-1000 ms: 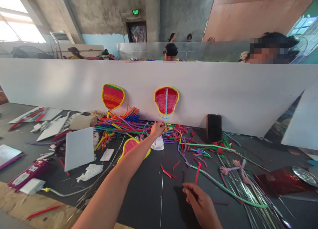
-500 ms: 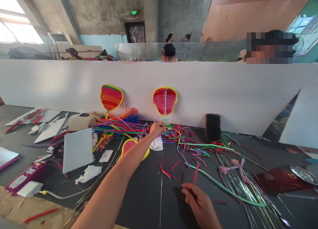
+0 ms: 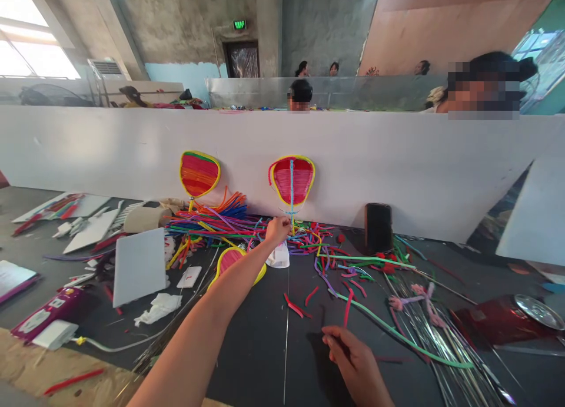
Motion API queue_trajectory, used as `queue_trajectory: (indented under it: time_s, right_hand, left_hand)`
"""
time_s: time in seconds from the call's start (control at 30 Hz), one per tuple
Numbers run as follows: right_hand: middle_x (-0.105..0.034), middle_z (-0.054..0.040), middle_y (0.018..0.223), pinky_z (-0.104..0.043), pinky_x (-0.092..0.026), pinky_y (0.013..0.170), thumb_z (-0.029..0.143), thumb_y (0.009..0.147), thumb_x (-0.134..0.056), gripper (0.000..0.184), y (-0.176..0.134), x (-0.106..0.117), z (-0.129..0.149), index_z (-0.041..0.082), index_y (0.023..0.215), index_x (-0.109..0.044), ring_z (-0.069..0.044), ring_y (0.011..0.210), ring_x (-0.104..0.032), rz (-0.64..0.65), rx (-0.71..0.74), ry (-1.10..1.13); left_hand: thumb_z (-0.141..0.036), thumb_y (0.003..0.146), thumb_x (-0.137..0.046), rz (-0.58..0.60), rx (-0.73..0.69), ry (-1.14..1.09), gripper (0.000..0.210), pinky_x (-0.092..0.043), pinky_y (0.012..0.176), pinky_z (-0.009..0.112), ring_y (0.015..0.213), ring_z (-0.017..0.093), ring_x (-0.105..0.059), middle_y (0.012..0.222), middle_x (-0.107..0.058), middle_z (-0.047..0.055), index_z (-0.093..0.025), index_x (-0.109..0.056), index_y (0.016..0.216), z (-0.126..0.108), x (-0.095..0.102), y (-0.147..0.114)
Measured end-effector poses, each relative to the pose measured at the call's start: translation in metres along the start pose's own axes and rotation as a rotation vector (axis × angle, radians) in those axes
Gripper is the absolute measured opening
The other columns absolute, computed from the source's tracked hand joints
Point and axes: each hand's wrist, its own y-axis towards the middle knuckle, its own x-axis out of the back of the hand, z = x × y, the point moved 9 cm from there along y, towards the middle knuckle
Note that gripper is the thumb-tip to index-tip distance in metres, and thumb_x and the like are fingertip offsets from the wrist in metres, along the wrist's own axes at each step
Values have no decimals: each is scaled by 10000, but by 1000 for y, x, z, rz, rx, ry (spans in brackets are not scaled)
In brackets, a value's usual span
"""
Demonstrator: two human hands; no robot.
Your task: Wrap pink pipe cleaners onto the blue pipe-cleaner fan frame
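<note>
My left hand (image 3: 279,229) reaches far forward, its fingers closed around the lower stem of a fan-shaped pipe-cleaner piece (image 3: 302,183). That piece has a pink and red face, a yellow rim and a light-blue strip (image 3: 292,180) down its middle; it stands upright before the white board. A red strip pokes out beyond its left rim. Low in the view, my right hand (image 3: 355,360) is closed with a short red pipe cleaner (image 3: 348,307) rising from its fingers. Beneath my left forearm lies another yellow-rimmed pink piece (image 3: 229,257), partly hidden.
A second fan-shaped piece (image 3: 199,174) stands left, near bundled pipe cleaners (image 3: 225,209). A phone (image 3: 378,227) leans against the white board (image 3: 375,159). Metal wires (image 3: 445,330) and a red can (image 3: 498,321) lie right. A white panel (image 3: 140,268) and power bank (image 3: 48,315) are left. People sit beyond.
The held fan-shaped piece has turned slightly, its light-blue strip shifting left and a red strip now showing outside its left rim. Both hands stay nearly in place.
</note>
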Motion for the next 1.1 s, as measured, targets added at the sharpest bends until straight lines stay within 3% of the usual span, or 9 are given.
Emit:
queue_trajectory:
  time_s: [0.2, 0.3, 0.37, 0.47, 0.6, 0.77, 0.87, 1.0, 1.1]
  right_hand:
    - [-691, -70, 775, -253, -510, 600, 480, 863, -485, 353, 0, 0, -3, 191, 969, -660, -173, 633, -625, 6, 2, 1]
    - [-696, -69, 773, -254, -516, 595, 474, 855, -499, 343, 0, 0, 2, 191, 954, -666, -173, 621, -629, 1, 26, -8]
    - [-703, -73, 777, -253, -522, 581, 465, 849, -511, 334, 0, 2, 7, 186, 944, -668, -172, 608, -634, -12, 46, -3]
    - [-714, -79, 798, -251, -531, 570, 436, 856, -508, 322, 0, 4, 13, 178, 971, -662, -175, 610, -649, -31, 81, -5]
    - [-723, -79, 834, -257, -550, 595, 365, 880, -481, 291, -3, 3, 20, 184, 1042, -642, -181, 650, -673, -30, 181, -87]
    - [-705, -91, 1043, -316, -554, 810, 271, 908, -432, 297, -11, -4, 38, 221, 1121, -632, -212, 944, -674, -43, 391, -321]
    - [-682, -101, 1112, -369, -547, 851, 257, 907, -435, 324, -15, 0, 48, 232, 1171, -622, -235, 1017, -649, -92, 459, -468]
    - [-649, -120, 1160, -431, -534, 854, 307, 885, -478, 314, -20, 24, 65, 241, 1141, -646, -272, 1044, -619, -232, 462, -517]
    - [-665, -119, 1080, -409, -524, 858, 360, 875, -495, 302, -18, 40, 77, 219, 1085, -661, -256, 994, -629, -267, 367, -327]
  left_hand:
    - [-330, 894, -539, -10, -46, -39, 332, -519, 818, 405, 976, 203, -592, 1155, -573, 90, -142, -541, 1168, -8, 9, -21]
    - [-289, 861, -576, -32, -101, -88, 186, -524, 672, 288, 758, 146, -623, 854, -640, 24, -128, -601, 952, -18, 17, -40]
    - [-234, 809, -602, -30, -145, -142, 101, -473, 547, 206, 591, 107, -598, 621, -589, -35, -143, -572, 775, -26, 19, -56]
    - [-218, 757, -594, 14, -193, -246, 126, -422, 462, 170, 479, 83, -556, 510, -534, -63, -160, -507, 689, -36, 16, -85]
    - [-303, 710, -608, 75, -219, -382, 185, -419, 436, 182, 406, 68, -485, 473, -511, -69, -166, -486, 691, -42, 7, -123]
    - [-396, 665, -645, 158, -238, -509, 287, -447, 444, 209, 407, 57, -444, 503, -475, -73, -167, -475, 694, -47, -11, -161]
    - [-419, 683, -632, 184, -256, -552, 303, -466, 462, 219, 419, 47, -414, 540, -437, -84, -175, -458, 720, -50, -21, -179]
    - [-414, 714, -608, 215, -262, -553, 288, -451, 462, 214, 425, 51, -439, 576, -423, -88, -180, -446, 759, -49, -33, -198]
    - [-400, 731, -595, 255, -254, -531, 270, -396, 432, 199, 415, 64, -474, 585, -436, -80, -182, -436, 746, -47, -46, -210]
